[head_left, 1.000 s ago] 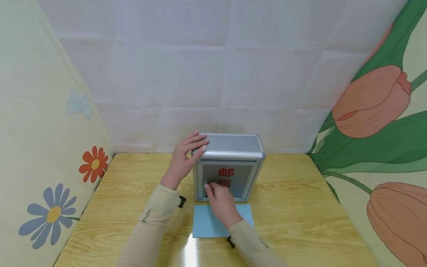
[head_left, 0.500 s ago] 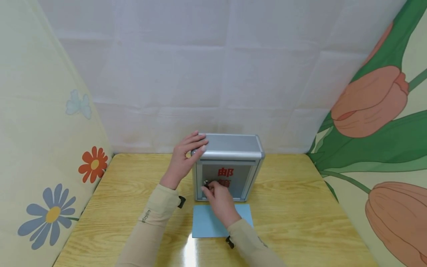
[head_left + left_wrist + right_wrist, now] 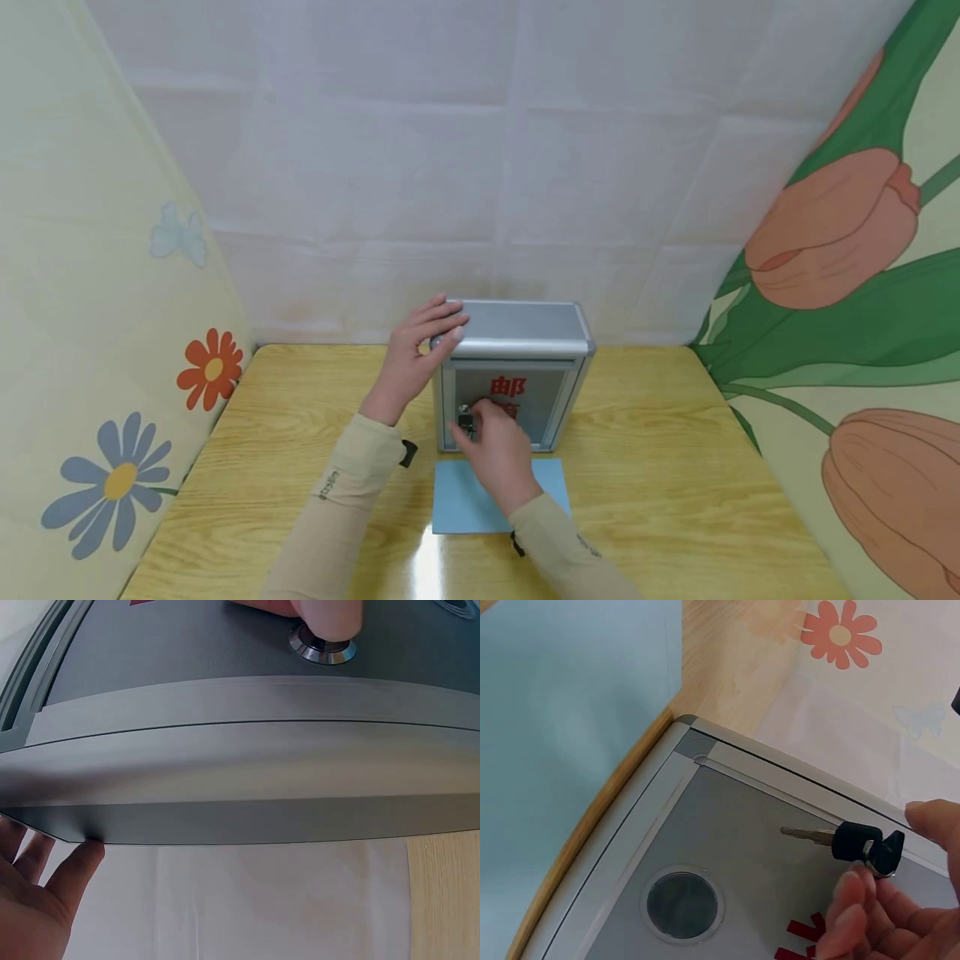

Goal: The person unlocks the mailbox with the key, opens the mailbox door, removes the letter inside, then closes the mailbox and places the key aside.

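Observation:
A silver metal mailbox [image 3: 525, 325] with red characters on its front door stands upright on the table. My left hand [image 3: 412, 358] rests on its top left corner, fingers over the top, as the left wrist view [image 3: 41, 907] also shows. Two black-headed keys [image 3: 859, 841] hang at the lock [image 3: 322, 651] on the door's left side; one sits at the lock, the other dangles with its blade exposed. Around them is my right hand [image 3: 502, 454], thumb and fingers spread apart. Its thumb [image 3: 930, 821] stands off the keys, while the fingertips are close under the ring.
A light blue sheet [image 3: 461, 508] lies on the wooden table [image 3: 660, 475] before the mailbox, partly under my right forearm. A white cloth [image 3: 465, 167] hangs close behind. Flower-patterned panels [image 3: 120, 333] flank the table.
My right thumb and fingers, which pinched the key earlier, have spread apart, so lock and keys now show between them. My left hand and the mailbox stay put.

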The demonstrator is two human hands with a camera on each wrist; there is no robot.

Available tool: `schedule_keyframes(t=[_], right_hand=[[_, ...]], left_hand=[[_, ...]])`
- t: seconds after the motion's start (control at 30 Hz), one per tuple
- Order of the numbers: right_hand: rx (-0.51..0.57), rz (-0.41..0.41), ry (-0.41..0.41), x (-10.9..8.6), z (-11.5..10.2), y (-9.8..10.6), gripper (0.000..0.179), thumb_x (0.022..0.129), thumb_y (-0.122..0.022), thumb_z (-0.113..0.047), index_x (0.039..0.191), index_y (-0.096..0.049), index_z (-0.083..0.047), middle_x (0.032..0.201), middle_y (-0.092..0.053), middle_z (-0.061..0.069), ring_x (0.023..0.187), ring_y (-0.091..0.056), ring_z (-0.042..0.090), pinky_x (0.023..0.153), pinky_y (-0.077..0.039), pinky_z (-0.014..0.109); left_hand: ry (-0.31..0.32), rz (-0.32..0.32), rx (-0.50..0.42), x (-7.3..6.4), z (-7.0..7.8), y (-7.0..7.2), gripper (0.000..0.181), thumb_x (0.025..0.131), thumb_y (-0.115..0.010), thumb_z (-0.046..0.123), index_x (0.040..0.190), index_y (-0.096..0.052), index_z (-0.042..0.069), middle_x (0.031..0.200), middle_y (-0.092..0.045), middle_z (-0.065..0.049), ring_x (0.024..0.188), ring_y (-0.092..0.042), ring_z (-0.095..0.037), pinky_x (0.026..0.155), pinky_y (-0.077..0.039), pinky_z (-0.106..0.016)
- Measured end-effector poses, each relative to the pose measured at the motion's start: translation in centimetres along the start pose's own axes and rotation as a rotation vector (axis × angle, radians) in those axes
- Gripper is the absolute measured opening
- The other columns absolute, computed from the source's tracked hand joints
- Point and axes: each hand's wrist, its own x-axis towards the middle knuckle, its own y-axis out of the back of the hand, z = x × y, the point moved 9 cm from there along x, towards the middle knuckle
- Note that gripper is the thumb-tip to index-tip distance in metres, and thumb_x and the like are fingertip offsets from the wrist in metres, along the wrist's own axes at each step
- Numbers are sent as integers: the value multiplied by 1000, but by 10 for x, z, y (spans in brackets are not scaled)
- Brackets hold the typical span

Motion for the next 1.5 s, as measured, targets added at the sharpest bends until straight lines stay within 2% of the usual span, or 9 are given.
schedule_keyframes(t=[0.17, 0.43, 0.63, 0.83, 0.9, 1.0, 1.17, 1.37, 1.5], right_hand=[[-37, 50, 46, 0, -5, 5, 33, 86, -70, -43, 94, -64, -11, 75, -54, -6, 57, -46, 6, 43, -38, 21], [-28, 83, 91, -1, -7, 8, 26, 86, -71, -36, 92, -65, -12, 81, -62, -4, 66, -56, 9, 51, -46, 23], [-9, 39, 96, -4, -7, 5, 22, 85, -71, -35, 89, -66, -13, 80, -64, -3, 60, -53, 6, 50, -46, 22], [28, 6, 93, -16, 4, 7, 22, 84, -74, -32, 92, -69, -12, 86, -66, -3, 75, -62, 14, 61, -53, 27], [16, 2, 100, -22, 12, 9, 21, 83, -74, -31, 91, -69, -12, 85, -66, -3, 75, -62, 14, 62, -53, 27], [-6, -28, 96, -31, 29, 11, 18, 82, -75, -31, 88, -69, -14, 84, -65, -5, 75, -62, 15, 61, -51, 28], [-34, -115, 49, -43, 74, 12, 15, 82, -76, -29, 81, -66, -18, 79, -62, -9, 69, -59, 12, 56, -47, 25], [-121, -152, -79, -52, 134, 21, 18, 81, -77, -28, 76, -64, -16, 72, -60, -8, 61, -51, 6, 53, -46, 26], [-157, -167, -144, -55, 159, 26, 18, 79, -79, -26, 79, -67, -13, 74, -62, -5, 64, -53, 8, 56, -49, 31]], left_hand=[[-7, 0, 0, 0, 1, 0, 27, 89, -61, -8, 116, -65, -9, 129, -55, -26, 133, -34, -44, 112, -28, -45], [-8, -6, 2, 0, 0, 0, 27, 90, -60, -7, 116, -65, -9, 129, -54, -27, 133, -34, -42, 112, -28, -45], [1, -12, -2, 0, -4, -1, 26, 91, -60, -4, 116, -65, -9, 129, -54, -27, 134, -34, -40, 112, -28, -44], [-4, -5, 5, 0, -2, 0, 26, 90, -60, -6, 116, -65, -10, 128, -54, -28, 132, -34, -45, 112, -29, -45], [-3, -3, 3, 0, -4, -1, 26, 90, -60, -7, 116, -65, -9, 129, -54, -27, 133, -34, -44, 112, -29, -44], [-10, 4, 2, -2, -18, -3, 28, 90, -61, -6, 117, -66, -6, 130, -55, -23, 135, -33, -39, 112, -28, -43], [1, 3, 7, -4, -40, -5, 29, 92, -62, 0, 120, -67, 3, 133, -55, -13, 137, -33, -30, 113, -28, -41], [13, -4, 10, -4, -42, -6, 29, 94, -62, 12, 123, -67, 8, 135, -55, -7, 138, -32, -24, 113, -27, -38], [16, 0, 19, -3, -42, -6, 29, 94, -62, 7, 122, -67, 4, 134, -56, -11, 137, -33, -28, 113, -27, -38]])
